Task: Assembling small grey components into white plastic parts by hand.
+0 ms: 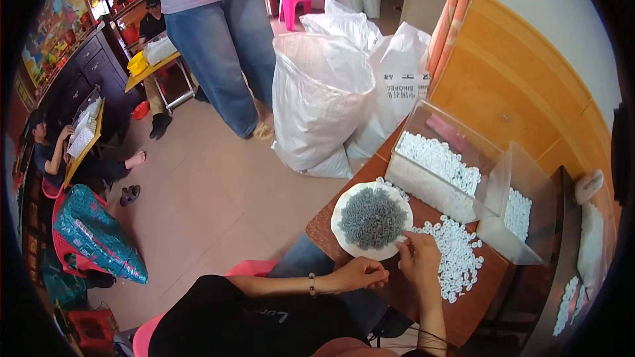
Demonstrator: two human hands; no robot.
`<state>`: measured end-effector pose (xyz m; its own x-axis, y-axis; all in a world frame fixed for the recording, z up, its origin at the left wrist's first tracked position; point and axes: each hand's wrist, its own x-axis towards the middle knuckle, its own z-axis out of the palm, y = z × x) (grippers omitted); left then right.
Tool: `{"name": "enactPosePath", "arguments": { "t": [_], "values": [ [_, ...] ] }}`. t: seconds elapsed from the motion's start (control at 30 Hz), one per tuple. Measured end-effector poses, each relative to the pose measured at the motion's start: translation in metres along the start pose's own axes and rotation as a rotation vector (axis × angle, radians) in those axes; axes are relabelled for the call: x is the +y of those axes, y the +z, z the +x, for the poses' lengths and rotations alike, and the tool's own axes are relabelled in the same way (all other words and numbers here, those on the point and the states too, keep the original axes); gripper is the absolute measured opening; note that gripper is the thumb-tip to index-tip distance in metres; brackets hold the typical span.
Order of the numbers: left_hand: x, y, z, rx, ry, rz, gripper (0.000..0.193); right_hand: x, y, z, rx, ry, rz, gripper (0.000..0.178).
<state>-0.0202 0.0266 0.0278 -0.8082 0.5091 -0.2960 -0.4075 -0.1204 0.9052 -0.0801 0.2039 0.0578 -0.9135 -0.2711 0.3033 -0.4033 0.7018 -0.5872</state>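
On a small brown wooden table (324, 225) stands a white scalloped plate (342, 237) heaped with small grey pieces (374, 218), too small to name. My right hand (421, 263) is at the plate's lower right rim, thumb and fingers pinched together; what they hold, if anything, is too small to make out. Loose small white ring-shaped pieces (458, 258) lie just right of it. My left hand (357, 274), with a beaded bracelet (311, 284) at the wrist, is closed in front of the plate. Whatever its curled fingers hold is hidden.
Two clear plastic bins (430, 188) (493, 241) of white pieces stand on the table's right. Large white sacks (317, 106) sit beyond it, near a standing person (218, 46). At left, two people sit at small tables, near a teal bag (96, 235).
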Motion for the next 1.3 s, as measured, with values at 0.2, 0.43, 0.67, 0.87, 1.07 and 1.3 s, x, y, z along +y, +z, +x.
{"name": "enactPosePath", "arguments": {
  "t": [0.2,0.43,0.67,0.87,1.07,1.3],
  "values": [
    [-0.002,-0.002,-0.001,-0.007,-0.005,0.017,0.029,0.009,0.021,0.018,-0.128,-0.131,-0.201,0.017],
    [0.01,-0.008,-0.002,0.017,0.021,0.04,0.03,0.008,0.027,0.021,-0.067,-0.167,-0.174,0.007],
    [0.024,-0.024,0.002,0.232,0.162,0.045,0.015,0.005,0.021,0.019,0.011,-0.102,-0.033,0.006],
    [0.05,-0.039,0.022,0.412,0.398,0.289,0.021,-0.015,0.005,0.022,0.082,-0.139,0.167,0.008],
    [0.049,-0.035,0.032,0.345,0.339,0.271,0.017,-0.025,0.0,0.024,0.081,-0.266,0.193,0.011],
    [0.044,-0.039,0.038,0.305,0.3,0.097,0.015,-0.018,0.013,0.019,0.048,-0.022,0.383,0.006]
  ]
}}
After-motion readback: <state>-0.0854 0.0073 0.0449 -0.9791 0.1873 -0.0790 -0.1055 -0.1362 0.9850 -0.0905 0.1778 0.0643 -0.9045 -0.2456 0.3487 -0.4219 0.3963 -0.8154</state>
